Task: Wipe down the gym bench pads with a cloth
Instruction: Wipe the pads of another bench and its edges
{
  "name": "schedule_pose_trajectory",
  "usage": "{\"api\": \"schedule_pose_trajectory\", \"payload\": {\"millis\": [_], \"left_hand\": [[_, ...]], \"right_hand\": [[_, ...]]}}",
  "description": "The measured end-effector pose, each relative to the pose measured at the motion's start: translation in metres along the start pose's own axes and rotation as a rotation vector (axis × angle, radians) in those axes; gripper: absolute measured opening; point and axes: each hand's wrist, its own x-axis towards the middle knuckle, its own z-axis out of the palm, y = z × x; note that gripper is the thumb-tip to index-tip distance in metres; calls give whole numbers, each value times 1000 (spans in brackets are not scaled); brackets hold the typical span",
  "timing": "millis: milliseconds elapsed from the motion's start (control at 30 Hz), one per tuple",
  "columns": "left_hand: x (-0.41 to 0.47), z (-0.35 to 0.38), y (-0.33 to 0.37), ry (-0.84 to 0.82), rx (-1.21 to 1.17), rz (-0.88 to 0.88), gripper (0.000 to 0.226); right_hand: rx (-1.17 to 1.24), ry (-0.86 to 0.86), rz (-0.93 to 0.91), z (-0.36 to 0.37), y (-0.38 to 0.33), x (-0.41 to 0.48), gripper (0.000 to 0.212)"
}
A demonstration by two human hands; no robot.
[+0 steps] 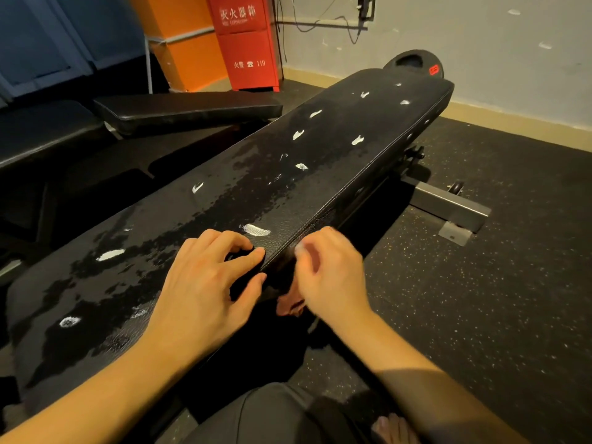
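Here my left hand point(205, 283) grips a dark cloth point(240, 255) at the wet, streaked pad's point(288, 174) near right edge. My right hand point(330, 270) is blurred beside it, so I cannot tell its grip.

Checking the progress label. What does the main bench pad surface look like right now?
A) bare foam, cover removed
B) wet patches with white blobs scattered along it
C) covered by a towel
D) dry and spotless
B: the bench pad shows glossy wet patches and white blobs from its near end to its far end.
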Motion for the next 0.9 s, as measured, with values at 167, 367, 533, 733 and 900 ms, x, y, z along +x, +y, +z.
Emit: {"api": "schedule_pose_trajectory", "payload": {"millis": [167,367,533,733,900], "left_hand": [[-1,1,-1,3,-3,-1,33],[0,2,-2,-4,2,-10,33],[-1,2,-2,-2,0,-14,34],[-1,1,0,2,-15,-16,32],[0,1,-2,-6,-4,-18,33]], "right_hand": [[116,51,408,-11,38,32,8],[473,435,748,-33,32,66,8],[666,328,767,-17,-11,41,12],[740,-14,583,-30,-46,-11,27],[763,413,857,-48,-5,31,22]]}}
